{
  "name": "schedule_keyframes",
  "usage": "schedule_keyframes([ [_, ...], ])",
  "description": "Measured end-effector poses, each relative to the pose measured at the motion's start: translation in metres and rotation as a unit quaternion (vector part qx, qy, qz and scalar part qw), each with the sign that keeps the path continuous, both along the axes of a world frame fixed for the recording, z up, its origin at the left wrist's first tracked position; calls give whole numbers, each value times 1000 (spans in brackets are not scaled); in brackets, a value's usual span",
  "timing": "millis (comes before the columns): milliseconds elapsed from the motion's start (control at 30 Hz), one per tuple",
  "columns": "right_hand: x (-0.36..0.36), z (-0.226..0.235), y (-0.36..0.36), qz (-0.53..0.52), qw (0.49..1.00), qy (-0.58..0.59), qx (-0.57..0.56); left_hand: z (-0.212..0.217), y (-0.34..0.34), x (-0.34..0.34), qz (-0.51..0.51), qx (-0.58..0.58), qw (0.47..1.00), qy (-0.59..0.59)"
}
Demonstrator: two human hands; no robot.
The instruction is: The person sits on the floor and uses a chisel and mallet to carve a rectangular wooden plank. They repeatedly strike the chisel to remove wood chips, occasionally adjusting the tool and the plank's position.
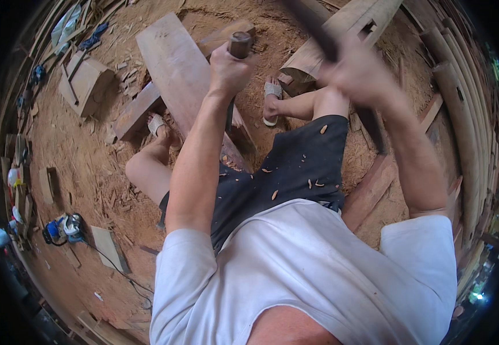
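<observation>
Wooden chisel handle (240,44), round-ended, dark brown: clamped in my left hand (228,72), fist closed around the shaft just under the butt. Its long axis runs from the butt, far, down toward me, near; the blade end (229,118) drops behind my left forearm onto the long plank (172,63) that lies between my knees.

Mallet or club (318,31), dark, long: gripped by my right hand (357,73), raised to the right of the chisel and slightly nearer the camera. Heavy blur; I read the fingers as wrapped on the shaft, but the head is cut off at the top edge, so I cannot tell its shape.

Relation that counts: chisel butt lies left of the right hand and a little farther, well apart from it.

Hidden or unclear: the cutting edge and its contact with the plank, covered by my forearm; a dark streak (371,127) below the right hand, possibly the tool's blurred trail.

Also present: wood chips on my dark shorts (295,167), a blue power tool (62,228) on the sawdust floor, near left.
</observation>
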State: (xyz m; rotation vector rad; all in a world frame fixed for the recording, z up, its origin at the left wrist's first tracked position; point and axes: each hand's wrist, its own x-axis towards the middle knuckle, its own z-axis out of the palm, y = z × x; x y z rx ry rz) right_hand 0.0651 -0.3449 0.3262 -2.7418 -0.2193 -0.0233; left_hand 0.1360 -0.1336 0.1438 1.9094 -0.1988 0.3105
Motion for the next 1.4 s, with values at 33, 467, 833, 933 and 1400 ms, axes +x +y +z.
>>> schedule_keyframes([
  [33, -6, -16, 2, 59, 992, 101, -55, 3, -6, -5, -1, -21, 1000, -17],
  [467, 5, 34, -28, -8, 965, -160, 206, -7, 12, 9, 34, -42, 996, 73],
  [833, -1, -19, -28, 18, 985, -56, 160, 15, 18, -23, -198, -154, 937, 244],
  [933, 0, 26, -14, -62, 958, -207, 190, 25, 5, -24, -277, -97, 924, 246],
  [1400, -3, 57, -18, -83, 783, -264, 557, 17, 42, -1, -73, -219, 957, 175],
])
